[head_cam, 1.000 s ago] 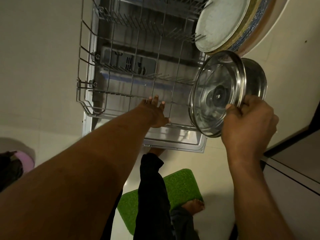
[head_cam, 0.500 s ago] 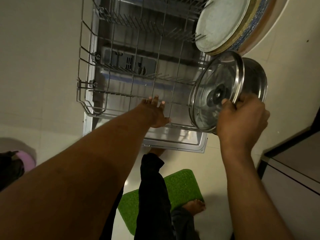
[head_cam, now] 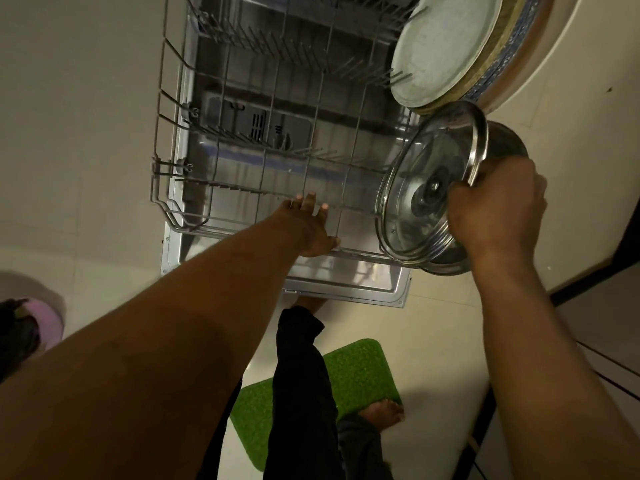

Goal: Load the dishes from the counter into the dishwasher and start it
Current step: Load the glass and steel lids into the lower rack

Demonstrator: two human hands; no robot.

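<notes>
Looking straight down at a pale tiled floor (head_cam: 86, 98). At 9 o'clock, a pink rounded object (head_cam: 52, 320) sits at the frame's edge. From 10 to 12 o'clock, a wire dishwasher rack (head_cam: 242, 188) is pulled out over the open steel dishwasher door (head_cam: 346, 285); its left and middle rows of tines are bare. The left hand (head_cam: 311, 230) rests at centre on the rack's front rail, fingers straight and spread. At 6 o'clock lies a green mat (head_cam: 360, 372). At 1 o'clock, plates (head_cam: 446, 46) stand on edge in the rack's right corner. At 3 o'clock, the right hand (head_cam: 498, 206) curls tightly around the steel rim of a glass lid (head_cam: 415, 188), tilted over the rack's right front corner, with a steel pot (head_cam: 505, 143) directly behind it. Dark cabinets (head_cam: 606, 323) border 4 o'clock.
</notes>
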